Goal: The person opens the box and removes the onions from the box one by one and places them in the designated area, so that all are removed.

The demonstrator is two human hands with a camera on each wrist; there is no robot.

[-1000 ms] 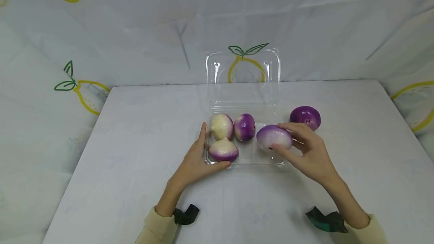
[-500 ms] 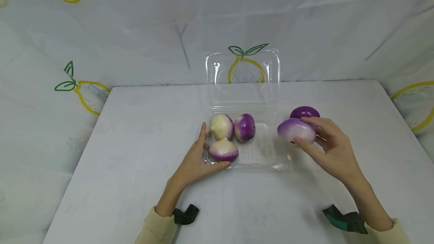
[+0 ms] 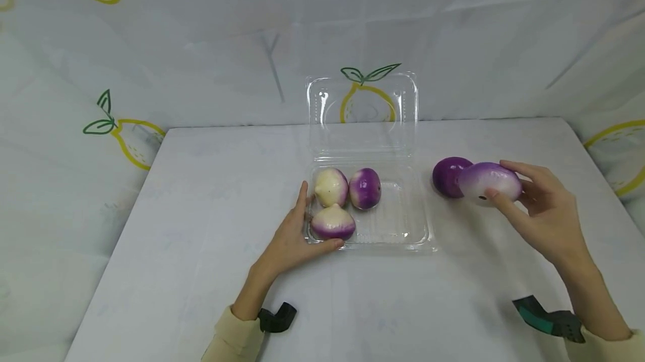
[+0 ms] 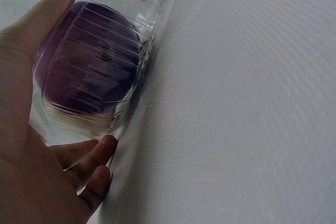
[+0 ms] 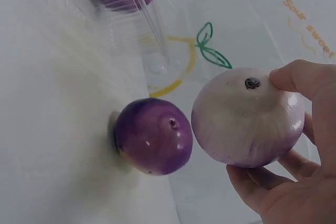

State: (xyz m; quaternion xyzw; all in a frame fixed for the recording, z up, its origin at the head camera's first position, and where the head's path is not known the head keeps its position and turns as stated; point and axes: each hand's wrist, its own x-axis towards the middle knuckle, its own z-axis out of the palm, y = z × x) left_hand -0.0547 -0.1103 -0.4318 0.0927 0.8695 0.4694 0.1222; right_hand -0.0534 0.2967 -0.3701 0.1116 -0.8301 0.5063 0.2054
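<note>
My right hand (image 3: 549,214) holds a pale purple-and-white onion (image 3: 489,183) above the table, to the right of the box. In the right wrist view, thumb and fingers grip this pale onion (image 5: 247,119) on opposite sides. Beside it, a dark purple onion (image 3: 450,176) rests on the table, partly hidden in the head view. An open clear plastic box (image 3: 390,227) contains a white onion (image 3: 330,187), a purple onion (image 3: 365,188) and a white-topped onion (image 3: 333,223). My left hand (image 3: 289,241) holds the box's front left corner, thumb along the front and fingers at the left side.
The box's clear lid (image 3: 363,138) stands raised at the back, against a white cloth backdrop (image 3: 211,60) with lemon drawings. A white table (image 3: 227,194) lies under everything. Black straps (image 3: 278,317) show at both wrists.
My right hand has carried the pale onion from over the box's right part rightward, past the dark purple onion. The left hand and the box have stayed in place.
</note>
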